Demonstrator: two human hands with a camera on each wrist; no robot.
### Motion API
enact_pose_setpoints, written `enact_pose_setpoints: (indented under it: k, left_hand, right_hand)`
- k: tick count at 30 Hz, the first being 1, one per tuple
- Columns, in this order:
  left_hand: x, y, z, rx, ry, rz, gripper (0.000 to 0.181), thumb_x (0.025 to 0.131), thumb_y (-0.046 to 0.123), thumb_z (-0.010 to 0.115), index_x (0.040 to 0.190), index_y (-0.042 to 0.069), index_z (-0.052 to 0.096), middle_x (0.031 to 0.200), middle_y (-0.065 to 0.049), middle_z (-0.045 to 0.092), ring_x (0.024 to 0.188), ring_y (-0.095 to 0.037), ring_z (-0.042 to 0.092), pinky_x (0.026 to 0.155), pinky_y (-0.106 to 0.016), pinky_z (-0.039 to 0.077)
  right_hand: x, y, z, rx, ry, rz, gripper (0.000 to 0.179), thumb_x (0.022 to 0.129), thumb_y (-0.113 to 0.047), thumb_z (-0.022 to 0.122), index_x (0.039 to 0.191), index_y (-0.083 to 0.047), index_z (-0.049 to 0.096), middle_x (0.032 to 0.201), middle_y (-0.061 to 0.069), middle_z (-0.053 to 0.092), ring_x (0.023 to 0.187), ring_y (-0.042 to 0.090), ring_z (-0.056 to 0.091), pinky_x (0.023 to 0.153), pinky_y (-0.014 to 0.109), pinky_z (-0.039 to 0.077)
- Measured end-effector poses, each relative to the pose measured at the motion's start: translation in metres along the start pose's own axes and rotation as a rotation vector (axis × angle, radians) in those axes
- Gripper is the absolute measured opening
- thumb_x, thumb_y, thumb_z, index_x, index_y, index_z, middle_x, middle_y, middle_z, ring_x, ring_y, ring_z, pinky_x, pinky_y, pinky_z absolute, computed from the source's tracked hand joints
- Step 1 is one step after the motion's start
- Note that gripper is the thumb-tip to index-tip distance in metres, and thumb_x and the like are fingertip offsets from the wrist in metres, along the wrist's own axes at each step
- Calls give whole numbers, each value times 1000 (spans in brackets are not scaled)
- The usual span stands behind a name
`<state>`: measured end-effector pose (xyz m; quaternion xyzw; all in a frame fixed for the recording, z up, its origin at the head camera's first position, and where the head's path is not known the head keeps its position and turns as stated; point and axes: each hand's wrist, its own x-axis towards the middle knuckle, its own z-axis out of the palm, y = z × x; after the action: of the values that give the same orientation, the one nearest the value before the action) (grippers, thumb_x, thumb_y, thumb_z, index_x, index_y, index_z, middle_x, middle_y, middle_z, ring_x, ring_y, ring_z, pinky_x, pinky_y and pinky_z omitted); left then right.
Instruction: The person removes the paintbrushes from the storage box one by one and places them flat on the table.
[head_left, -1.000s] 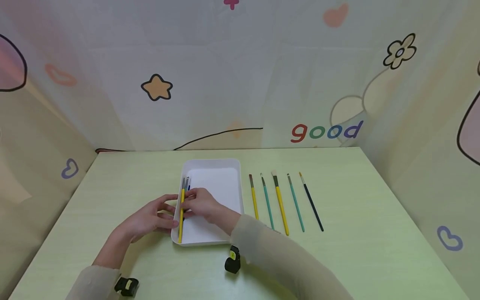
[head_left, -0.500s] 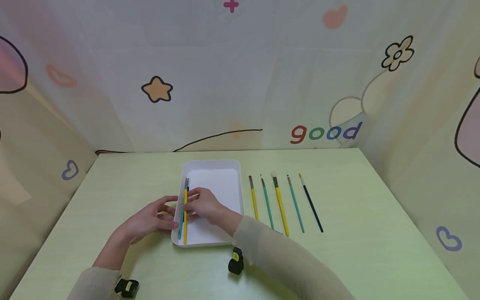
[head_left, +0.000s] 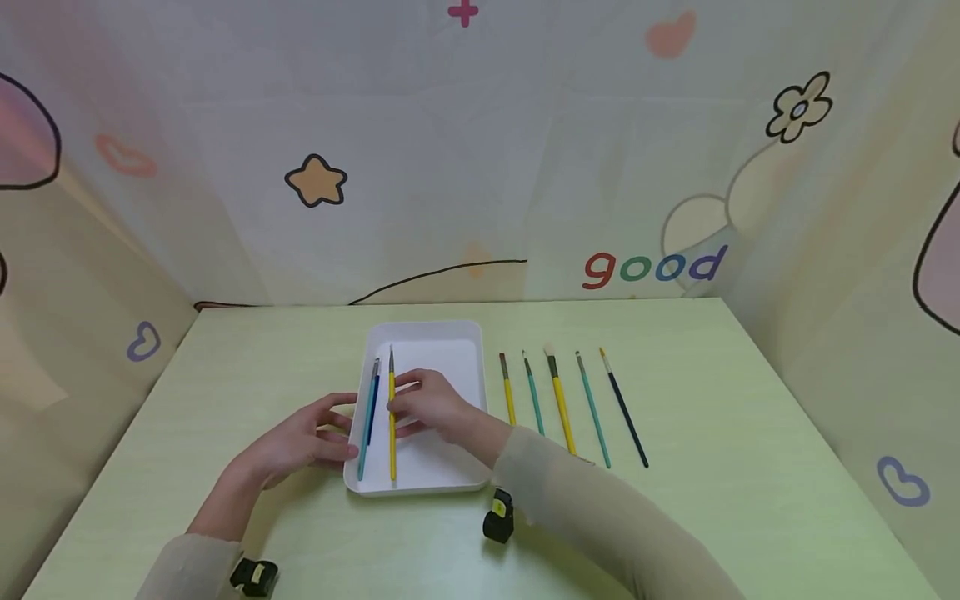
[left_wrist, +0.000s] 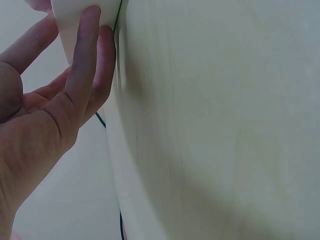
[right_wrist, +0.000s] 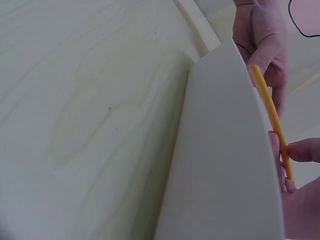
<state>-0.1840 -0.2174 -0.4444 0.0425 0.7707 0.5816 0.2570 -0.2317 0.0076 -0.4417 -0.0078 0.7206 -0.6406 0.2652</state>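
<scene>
My right hand (head_left: pixel 435 406) pinches a yellow-handled paintbrush (head_left: pixel 392 458) between thumb and fingers, over the left half of a shallow white tray (head_left: pixel 450 350). The brush stands roughly lengthwise, bristles pointing away. In the right wrist view its yellow handle (right_wrist: pixel 270 107) shows above the tray's rim. Left of it in the tray lie a teal paintbrush (head_left: pixel 364 437) and a dark blue one (head_left: pixel 374 400), side by side. My left hand (head_left: pixel 300 437) rests its spread fingers at the tray's left side; in the left wrist view a fingertip touches the outer wall.
Right of the tray, a row of brushes lies on the table: a short yellow one (head_left: pixel 507 400), a teal one (head_left: pixel 533 396), a thick yellow one (head_left: pixel 560 404), another teal one (head_left: pixel 592 408) and a black one (head_left: pixel 626 408). A printed cloth (head_left: pixel 465 167) encloses the table.
The yellow paintbrush, pinched in my right hand, has moved right from the tray's left wall, uncovering the teal and dark blue brushes. My left hand has stayed put.
</scene>
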Motion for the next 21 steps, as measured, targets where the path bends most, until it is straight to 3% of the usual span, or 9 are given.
enact_pose_setpoints:
  k: [10, 21]
  left_hand:
    - [-1, -1, 2, 2, 12, -6, 85, 90, 5, 79, 158, 5, 28, 132, -25, 52, 107, -31, 66, 87, -42, 59]
    - [-3, 0, 3, -10, 2, 19, 83, 90, 2, 77, 158, 3, 28, 130, -26, 51, 105, -31, 66, 87, -44, 59]
  right_hand:
    - [-13, -9, -19, 15, 12, -12, 39, 96, -1, 68, 133, -2, 56, 107, 12, 65, 88, 24, 70, 68, 35, 62]
    - [-34, -13, -56, -9, -5, -56, 42, 97, 1, 65, 137, 3, 52, 114, 16, 61, 90, 24, 67, 71, 37, 63]
